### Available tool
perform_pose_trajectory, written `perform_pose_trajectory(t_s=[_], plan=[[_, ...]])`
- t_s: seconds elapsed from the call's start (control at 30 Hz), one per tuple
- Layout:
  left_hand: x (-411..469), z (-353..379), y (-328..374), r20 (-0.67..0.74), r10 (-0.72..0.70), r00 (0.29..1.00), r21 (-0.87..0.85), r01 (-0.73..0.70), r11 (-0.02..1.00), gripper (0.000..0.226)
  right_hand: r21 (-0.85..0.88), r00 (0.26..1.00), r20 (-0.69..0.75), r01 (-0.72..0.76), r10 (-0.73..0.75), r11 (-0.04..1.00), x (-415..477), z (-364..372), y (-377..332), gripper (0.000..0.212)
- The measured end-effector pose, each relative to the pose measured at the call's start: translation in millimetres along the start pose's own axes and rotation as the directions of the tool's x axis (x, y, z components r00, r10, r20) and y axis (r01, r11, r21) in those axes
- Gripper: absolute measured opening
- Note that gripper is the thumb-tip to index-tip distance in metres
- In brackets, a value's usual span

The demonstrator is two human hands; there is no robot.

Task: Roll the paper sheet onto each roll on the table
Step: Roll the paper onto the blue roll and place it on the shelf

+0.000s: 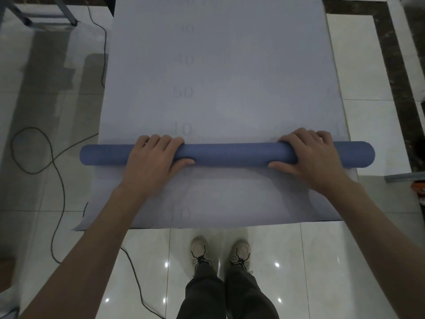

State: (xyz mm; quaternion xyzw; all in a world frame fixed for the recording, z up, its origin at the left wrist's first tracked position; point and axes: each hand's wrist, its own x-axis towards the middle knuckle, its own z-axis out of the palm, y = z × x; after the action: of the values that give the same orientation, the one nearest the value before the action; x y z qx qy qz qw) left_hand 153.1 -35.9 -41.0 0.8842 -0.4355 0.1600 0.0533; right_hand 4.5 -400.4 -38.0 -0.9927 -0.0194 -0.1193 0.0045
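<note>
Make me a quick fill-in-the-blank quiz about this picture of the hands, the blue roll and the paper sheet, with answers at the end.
1. The roll gripped by both hands is ____ in colour.
2. The roll lies across a pale paper sheet printed with faint ____.
3. The left hand and the right hand each hold the roll, so ____ hands are on it.
4. A dark ____ loops over the floor tiles to the person's left.

Answers: blue; numbers; two; cable

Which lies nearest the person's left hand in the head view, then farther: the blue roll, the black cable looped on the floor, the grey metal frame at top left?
1. Blue roll: gripped by the left hand.
2. Black cable: floor, left.
3. Grey metal frame: far top-left corner.
</note>
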Motion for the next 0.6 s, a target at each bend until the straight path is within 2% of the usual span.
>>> perform_pose_trajectory(t_s=[0.17, 0.3, 0.47, 0.6], plan=[[-5, -1, 6, -0.037, -0.029, 0.999, 0.029, 0.03, 0.999, 0.058, -0.027, 0.997, -0.078, 0.027, -0.029, 0.999, 10, 4, 4, 0.075], [2, 2, 10, -0.063, -0.066, 0.996, 0.02, 0.067, 0.998, 0.06, -0.029, 0.997, -0.081, 0.017, -0.019, 0.999, 9, 0, 3, 0.077], [3, 1, 9, -0.079, -0.046, 0.996, 0.032, 0.049, 0.998, 0.055, -0.048, 0.995, -0.094, 0.01, -0.014, 0.999, 8, 3, 2, 0.077], [0, 3, 11, -0.072, -0.059, 0.996, 0.027, 0.061, 0.998, 0.059, -0.006, 0.998, -0.057, 0.018, -0.018, 1.0, 16, 2, 5, 0.082]])
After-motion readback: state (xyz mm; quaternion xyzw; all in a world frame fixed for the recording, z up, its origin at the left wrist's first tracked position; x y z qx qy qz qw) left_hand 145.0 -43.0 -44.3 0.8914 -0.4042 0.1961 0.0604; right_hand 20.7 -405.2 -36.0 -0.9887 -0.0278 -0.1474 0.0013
